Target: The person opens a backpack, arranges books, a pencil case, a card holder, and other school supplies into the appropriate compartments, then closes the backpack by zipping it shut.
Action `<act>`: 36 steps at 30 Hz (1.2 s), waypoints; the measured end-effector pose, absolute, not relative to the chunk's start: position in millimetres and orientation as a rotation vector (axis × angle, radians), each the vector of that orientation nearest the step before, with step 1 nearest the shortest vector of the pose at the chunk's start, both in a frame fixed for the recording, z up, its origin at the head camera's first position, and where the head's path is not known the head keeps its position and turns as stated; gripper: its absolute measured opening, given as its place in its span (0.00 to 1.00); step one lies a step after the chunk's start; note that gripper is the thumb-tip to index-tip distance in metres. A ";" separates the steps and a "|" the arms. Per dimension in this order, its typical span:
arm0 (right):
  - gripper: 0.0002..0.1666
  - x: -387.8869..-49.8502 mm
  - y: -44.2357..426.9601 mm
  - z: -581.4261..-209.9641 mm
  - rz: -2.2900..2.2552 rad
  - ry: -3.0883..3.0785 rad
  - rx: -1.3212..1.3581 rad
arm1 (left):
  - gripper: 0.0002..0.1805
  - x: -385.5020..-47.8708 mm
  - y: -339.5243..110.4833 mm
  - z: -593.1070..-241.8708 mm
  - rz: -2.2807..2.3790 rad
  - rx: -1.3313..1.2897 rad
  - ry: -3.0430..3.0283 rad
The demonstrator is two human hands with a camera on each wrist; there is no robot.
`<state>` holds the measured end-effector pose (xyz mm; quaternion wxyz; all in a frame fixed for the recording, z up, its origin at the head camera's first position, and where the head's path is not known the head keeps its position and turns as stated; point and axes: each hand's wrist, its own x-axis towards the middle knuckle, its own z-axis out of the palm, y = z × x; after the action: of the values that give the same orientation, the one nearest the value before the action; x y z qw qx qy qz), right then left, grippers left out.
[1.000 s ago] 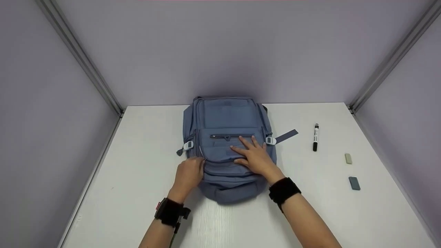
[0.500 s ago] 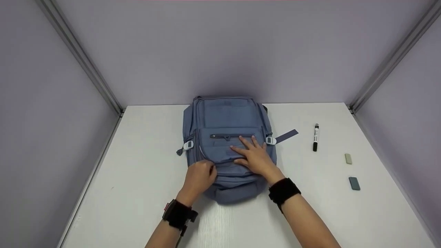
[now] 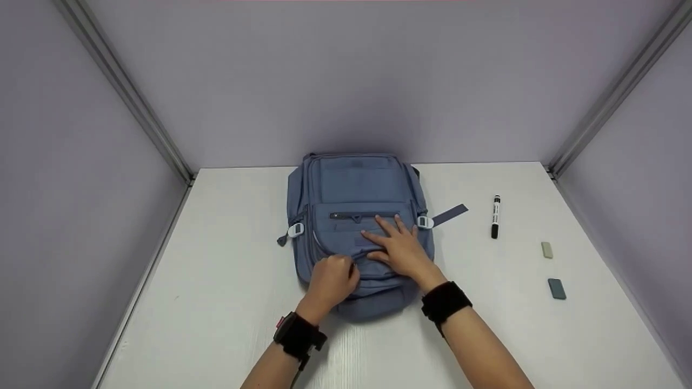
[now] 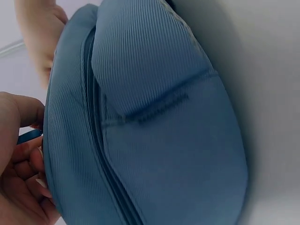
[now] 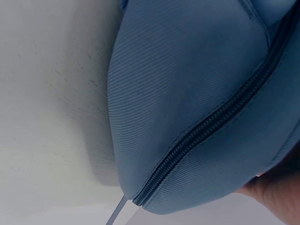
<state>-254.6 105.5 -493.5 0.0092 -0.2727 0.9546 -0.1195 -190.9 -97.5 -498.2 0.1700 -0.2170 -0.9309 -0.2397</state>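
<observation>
A blue backpack [image 3: 359, 181] lies on the table with its front pocket facing up. My left hand [image 3: 331, 281] is curled at the lower edge of that pocket. In the left wrist view its thumb and fingers pinch a small blue zipper pull [image 4: 29, 136]. My right hand [image 3: 401, 249] rests on the front pocket with fingers spread, just right of the left hand. A dark zipper [image 5: 201, 131] runs along the bag's side in the right wrist view. The pocket's zipper near my left fingers is mostly hidden by the hand.
Right of the bag lie a black-and-white marker [image 3: 495, 217], a pale green block [image 3: 546, 249] and a dark green block [image 3: 556, 288]. A strap end [image 3: 450, 214] sticks out from the bag's right side. Grey walls [image 3: 357, 81] enclose the white table [image 3: 227, 259].
My left hand has moved right along the pocket's lower edge, from its left corner toward the middle, still pinching the zipper pull. The right hand has stayed in place.
</observation>
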 end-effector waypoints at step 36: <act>0.02 -208.4 53.5 -505.9 -1.120 3.201 -0.965 | 0.03 -190.3 -113.7 -482.2 -0.645 -0.654 -2.436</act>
<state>-208.4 53.5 -505.9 -0.1909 -0.2687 0.8912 -0.3117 -190.3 -113.7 -482.2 0.2658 -0.2420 -0.9021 -0.2388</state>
